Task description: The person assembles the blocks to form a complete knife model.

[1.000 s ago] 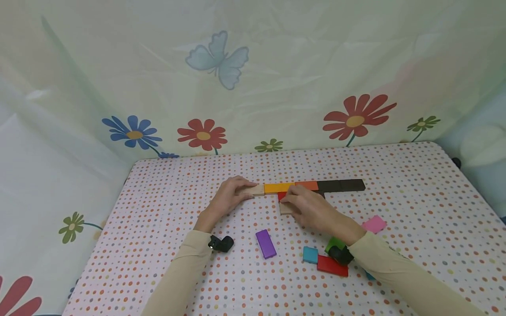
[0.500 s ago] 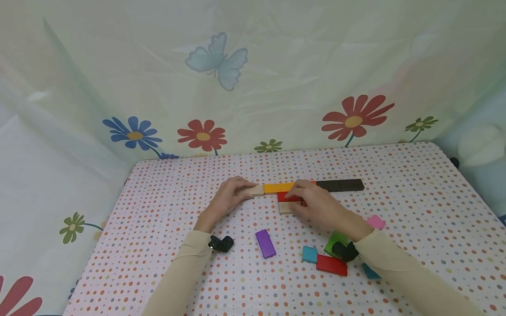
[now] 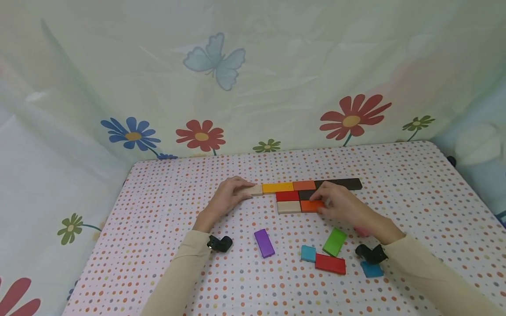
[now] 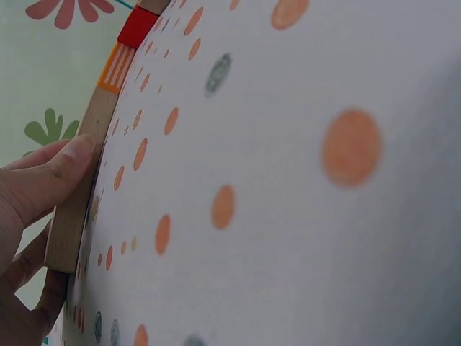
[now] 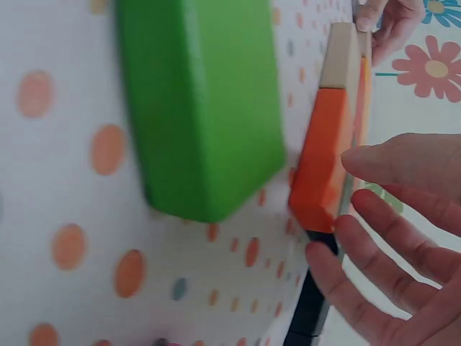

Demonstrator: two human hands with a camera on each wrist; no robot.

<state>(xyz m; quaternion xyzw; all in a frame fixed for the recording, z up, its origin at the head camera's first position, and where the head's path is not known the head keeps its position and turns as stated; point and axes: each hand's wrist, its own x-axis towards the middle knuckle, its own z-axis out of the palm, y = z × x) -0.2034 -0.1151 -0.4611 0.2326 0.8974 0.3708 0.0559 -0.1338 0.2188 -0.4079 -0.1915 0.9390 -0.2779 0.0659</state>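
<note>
Head view: on the dotted surface (image 3: 174, 188), two hands and a set of flat, coloured blocks are recorded. Item one, orange block (image 3: 311, 206): laid flat in the front row, its left end set against a pale front block (image 3: 289, 207), with a dark block (image 3: 306, 195) behind. Judged light, stiff and hard, its painted faces perhaps a little slick, little prone to breakage; best taken by its two long edges near the free right end. Right hand (image 3: 341, 204): placed at that free end, thumb and fingers parted and nearly straight, no firm grip shown; whether the block is touched cannot be told. Item two, pale end block (image 3: 257, 190): placed at the left end of the back row, against a yellow block (image 3: 277, 188). Judged similarly light and rigid, with drier grip from bare wood. Left hand (image 3: 227, 197): moderately curled, the block pinched between thumb and fingers.
</note>
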